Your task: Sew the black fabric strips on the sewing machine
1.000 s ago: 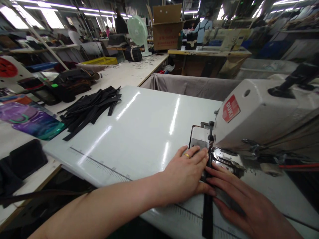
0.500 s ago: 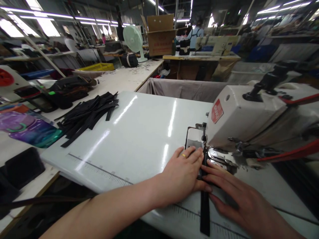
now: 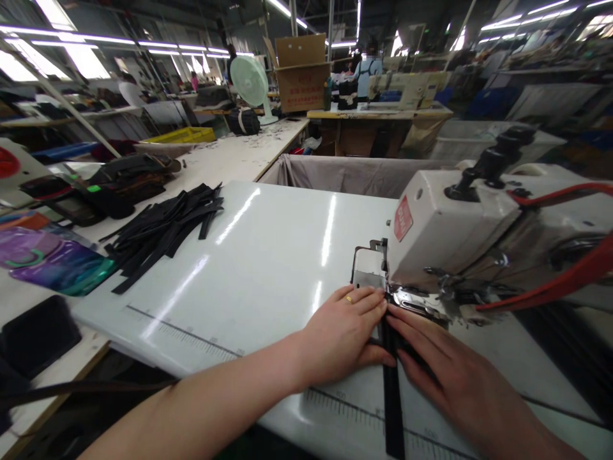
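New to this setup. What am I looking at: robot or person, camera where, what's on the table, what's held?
No robot: these are a person's bare hands. One head-worn camera, looking forward and down, takes every picture. The left hand, wearing a ring, and the right hand lie on either side of a black strip, fingers holding it down rather than gripping it. It runs up to the sewing machine, on the right. A pile of similar strips lies across the left edge of the white table. The fan stands further back.
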`<state>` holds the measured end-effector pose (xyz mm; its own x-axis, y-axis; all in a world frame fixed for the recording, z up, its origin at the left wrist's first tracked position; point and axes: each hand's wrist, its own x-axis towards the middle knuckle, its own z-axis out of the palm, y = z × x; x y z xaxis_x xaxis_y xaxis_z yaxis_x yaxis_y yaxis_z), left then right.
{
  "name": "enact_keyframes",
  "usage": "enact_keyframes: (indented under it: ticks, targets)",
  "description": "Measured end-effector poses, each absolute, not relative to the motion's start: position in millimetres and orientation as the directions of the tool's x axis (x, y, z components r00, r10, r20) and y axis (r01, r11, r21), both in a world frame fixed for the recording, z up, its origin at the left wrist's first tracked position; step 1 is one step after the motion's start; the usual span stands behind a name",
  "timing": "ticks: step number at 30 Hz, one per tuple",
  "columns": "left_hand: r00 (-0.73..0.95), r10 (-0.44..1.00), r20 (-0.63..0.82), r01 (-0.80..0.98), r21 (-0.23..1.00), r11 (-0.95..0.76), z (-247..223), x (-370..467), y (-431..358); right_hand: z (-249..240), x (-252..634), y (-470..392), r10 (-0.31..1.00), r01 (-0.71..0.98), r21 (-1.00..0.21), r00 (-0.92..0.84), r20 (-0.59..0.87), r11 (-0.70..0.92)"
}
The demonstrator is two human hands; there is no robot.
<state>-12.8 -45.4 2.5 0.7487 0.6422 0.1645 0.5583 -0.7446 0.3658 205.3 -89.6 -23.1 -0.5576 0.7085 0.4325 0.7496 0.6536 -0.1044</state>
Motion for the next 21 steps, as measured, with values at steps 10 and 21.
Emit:
enact_keyframes:
  ticks: [10, 21]
  targets:
    - [0.719, 0.686, 0.112, 0.622, 0.338, -0.707, 1.9, -5.3, -51.2, -23.6, 200.6, -87.7, 0.704, 0.764, -0.106, -0.519, 0.486, 0.636]
    - [0.712, 0.694, 0.109, 0.634, 0.325, -0.702, 1.3, -2.6, -51.5, -21.0, 198.1, -87.8, 0.695, 0.772, -0.086, -0.51, 0.507, 0.629]
